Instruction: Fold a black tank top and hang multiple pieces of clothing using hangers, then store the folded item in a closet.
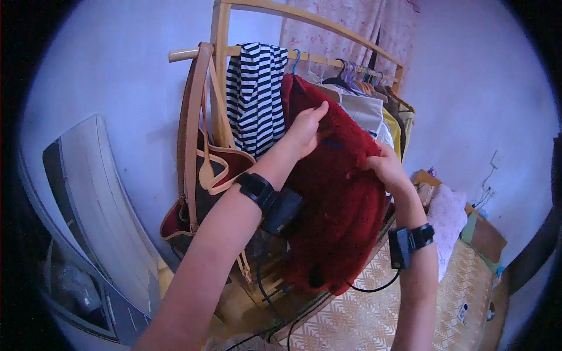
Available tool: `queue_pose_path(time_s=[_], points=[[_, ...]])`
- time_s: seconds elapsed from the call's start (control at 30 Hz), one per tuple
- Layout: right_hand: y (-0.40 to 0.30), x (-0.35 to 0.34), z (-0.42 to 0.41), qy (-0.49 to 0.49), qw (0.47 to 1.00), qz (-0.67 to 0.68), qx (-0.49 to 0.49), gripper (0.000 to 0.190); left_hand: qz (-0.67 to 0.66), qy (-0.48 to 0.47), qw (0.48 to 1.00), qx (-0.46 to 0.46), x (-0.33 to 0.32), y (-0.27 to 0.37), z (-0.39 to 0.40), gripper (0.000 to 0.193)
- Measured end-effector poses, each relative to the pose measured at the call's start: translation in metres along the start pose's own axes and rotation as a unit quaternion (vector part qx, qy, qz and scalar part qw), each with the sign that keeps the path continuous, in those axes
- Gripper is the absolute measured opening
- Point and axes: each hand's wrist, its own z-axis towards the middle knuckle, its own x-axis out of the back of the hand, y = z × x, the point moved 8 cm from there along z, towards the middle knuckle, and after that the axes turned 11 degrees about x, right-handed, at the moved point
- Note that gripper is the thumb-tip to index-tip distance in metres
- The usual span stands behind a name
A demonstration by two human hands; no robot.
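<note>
A dark red fleecy garment [338,219] hangs on a blue hanger [297,61] from the wooden rail of a clothes rack [221,30]. My left hand [307,131] grips its upper part near the middle, thumb on top. Farther right, my right hand [383,164] pinches the garment's edge. A black-and-white striped cloth [259,96] is draped over the rail just left of the red garment. Black devices on straps sit on both forearms, with cables running down from them.
A handbag [189,131] with tan straps hangs at the rack's left end. More clothes on hangers [364,105] line the rail to the right. A mirror [101,210] leans at the left wall. A pale fluffy item [448,215] lies at the right, beside the patterned floor [373,316].
</note>
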Motion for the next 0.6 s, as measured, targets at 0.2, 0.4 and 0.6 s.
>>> queue_pose_path(time_s=[0.2,0.4,0.6], points=[[0.039,0.017,-0.002,0.051,0.975,0.172,-0.129,0.037,0.255,-0.117,0.959,0.034,-0.031,-0.007,-0.014,0.033],[0.058,0.065,0.012,0.211,0.970,0.063,-0.104,0.040,0.555,-0.019,0.804,-0.213,-0.047,0.021,-0.067,0.030],[0.117,-0.003,-0.016,0.133,0.979,-0.047,-0.147,0.044,0.343,0.067,0.869,-0.349,-0.078,0.150,-0.119,0.036]])
